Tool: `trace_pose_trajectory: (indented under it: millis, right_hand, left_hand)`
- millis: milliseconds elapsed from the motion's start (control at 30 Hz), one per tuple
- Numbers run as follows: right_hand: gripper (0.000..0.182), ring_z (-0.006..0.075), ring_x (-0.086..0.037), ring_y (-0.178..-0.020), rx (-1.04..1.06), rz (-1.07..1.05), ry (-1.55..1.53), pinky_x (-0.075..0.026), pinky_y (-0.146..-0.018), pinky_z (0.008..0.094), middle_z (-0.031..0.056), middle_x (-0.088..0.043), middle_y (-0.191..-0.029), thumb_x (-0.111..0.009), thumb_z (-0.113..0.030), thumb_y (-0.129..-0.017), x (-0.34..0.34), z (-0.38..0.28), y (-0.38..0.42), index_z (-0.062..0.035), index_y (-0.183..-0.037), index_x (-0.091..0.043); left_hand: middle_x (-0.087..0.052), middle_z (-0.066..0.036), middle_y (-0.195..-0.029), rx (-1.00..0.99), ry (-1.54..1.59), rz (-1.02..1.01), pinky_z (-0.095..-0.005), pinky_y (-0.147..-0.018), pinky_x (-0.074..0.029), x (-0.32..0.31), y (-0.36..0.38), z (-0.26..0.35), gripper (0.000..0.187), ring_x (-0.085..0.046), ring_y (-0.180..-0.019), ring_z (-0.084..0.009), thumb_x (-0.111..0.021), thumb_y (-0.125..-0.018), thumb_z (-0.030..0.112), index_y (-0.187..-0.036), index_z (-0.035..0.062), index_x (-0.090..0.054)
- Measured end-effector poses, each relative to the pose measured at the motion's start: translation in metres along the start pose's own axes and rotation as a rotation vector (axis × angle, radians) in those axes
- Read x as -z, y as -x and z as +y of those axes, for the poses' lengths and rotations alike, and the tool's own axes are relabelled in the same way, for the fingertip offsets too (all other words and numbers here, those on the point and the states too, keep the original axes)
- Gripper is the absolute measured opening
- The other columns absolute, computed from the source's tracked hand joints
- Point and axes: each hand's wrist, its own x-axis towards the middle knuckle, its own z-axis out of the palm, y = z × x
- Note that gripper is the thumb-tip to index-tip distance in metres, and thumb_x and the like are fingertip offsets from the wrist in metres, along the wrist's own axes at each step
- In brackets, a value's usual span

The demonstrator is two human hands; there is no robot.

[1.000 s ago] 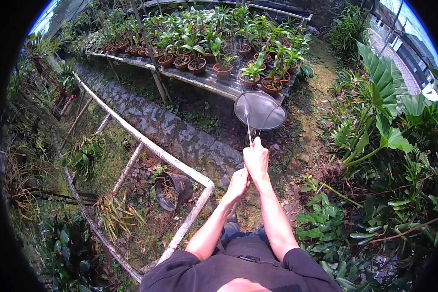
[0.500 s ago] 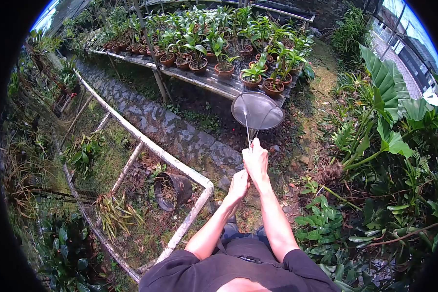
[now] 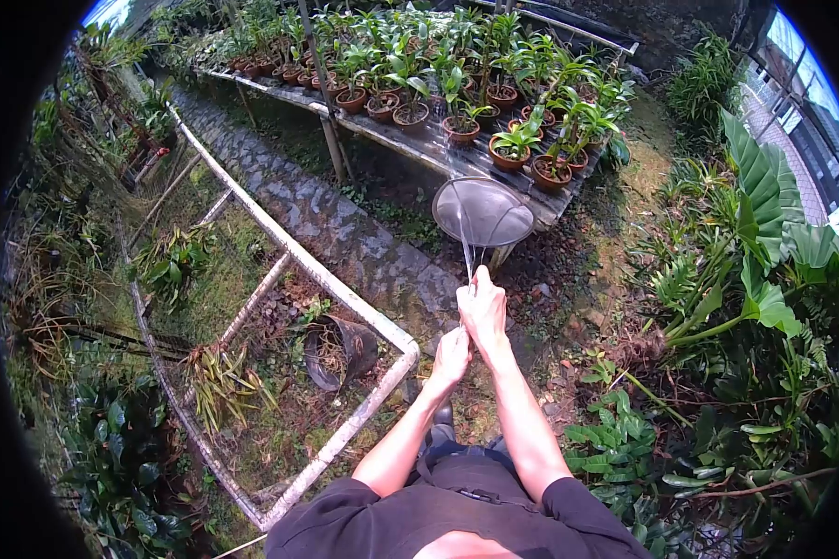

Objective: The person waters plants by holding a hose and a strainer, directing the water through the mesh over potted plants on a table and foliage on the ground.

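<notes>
Both my hands grip the narrow handle of a watering wand with a wide, round grey head (image 3: 484,216). My right hand (image 3: 482,312) is wrapped round it just below the head. Behind it, nearer my body, my left hand (image 3: 451,357) is closed round the same handle. Thin bright streaks, apparently water, run along the wand and rise past the head toward the potted plants (image 3: 461,129). Those plants stand in brown pots on a slatted bench (image 3: 419,149) ahead of me. Most of the handle is hidden inside my fingers.
A pale pipe railing (image 3: 289,240) runs along my left, with a dark tipped bucket (image 3: 340,354) behind it. A stone path (image 3: 345,233) passes beneath the bench's near side. Large-leaved plants (image 3: 755,177) crowd my right.
The wand's head has shifted slightly left relative to the bench, toward other pots. The whole scene has slid a little right in view. Both hands keep their grip.
</notes>
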Motion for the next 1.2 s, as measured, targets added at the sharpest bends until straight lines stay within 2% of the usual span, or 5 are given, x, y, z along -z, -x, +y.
trace_pose_trajectory:
  millis: [67, 167, 900, 1000, 1200]
  right_hand:
    - [0.016, 0.0473, -0.067, -0.071, -0.018, -0.052, 0.027, -0.051, -0.057, 0.0523, 0.0271, -0.063, -0.069, -0.059, -0.008, -0.086, 0.003, -0.005, 0.000, -0.0015, -0.095, -0.048]
    - [0.016, 0.0454, -0.064, -0.060, 0.028, -0.023, -0.005, -0.048, -0.055, 0.0503, 0.0246, -0.057, -0.061, -0.058, -0.013, -0.085, -0.002, -0.003, 0.000, -0.0012, -0.091, -0.049]
    - [0.016, 0.0476, -0.065, -0.065, 0.067, -0.109, -0.011, -0.048, -0.056, 0.0519, 0.0261, -0.059, -0.063, -0.059, -0.012, -0.085, -0.020, -0.018, 0.010, -0.0011, -0.092, -0.050]
    - [0.016, 0.0471, -0.065, -0.064, 0.076, -0.096, -0.020, -0.048, -0.056, 0.0514, 0.0257, -0.059, -0.063, -0.058, -0.012, -0.086, -0.019, -0.017, 0.011, -0.0010, -0.093, -0.049]
    - [0.023, 0.0422, -0.067, -0.061, 0.062, -0.060, -0.044, -0.048, -0.053, 0.0480, 0.0226, -0.061, -0.064, -0.062, -0.015, -0.092, -0.011, -0.019, 0.018, -0.0026, -0.106, -0.048]
  left_hand:
    - [-0.052, -0.001, -0.061, 0.010, -0.020, 0.026, -0.0335, -0.054, -0.037, -0.001, 0.001, 0.000, 0.048, -0.046, -0.055, -0.0126, -0.040, -0.108, 0.038, -0.076, 0.0041, -0.053]
    - [-0.052, -0.001, -0.060, 0.030, 0.000, 0.052, -0.0337, -0.054, -0.038, -0.001, 0.003, -0.002, 0.048, -0.047, -0.055, -0.0129, -0.040, -0.108, 0.037, -0.076, 0.0039, -0.053]
    - [-0.046, 0.003, -0.057, 0.076, 0.103, 0.163, -0.0309, -0.047, -0.031, 0.008, 0.023, 0.005, 0.048, -0.040, -0.050, -0.0086, -0.040, -0.109, 0.041, -0.076, 0.0069, -0.051]
    - [-0.050, -0.001, -0.061, 0.105, 0.068, 0.147, -0.0334, -0.052, -0.036, 0.010, 0.020, -0.007, 0.047, -0.045, -0.055, -0.0117, -0.039, -0.109, 0.038, -0.081, 0.0031, -0.053]
    - [-0.063, -0.014, -0.080, -0.049, -0.060, 0.136, -0.0395, -0.072, -0.047, 0.009, 0.010, -0.018, 0.043, -0.059, -0.076, -0.0216, -0.038, -0.107, 0.032, -0.098, -0.0047, -0.059]
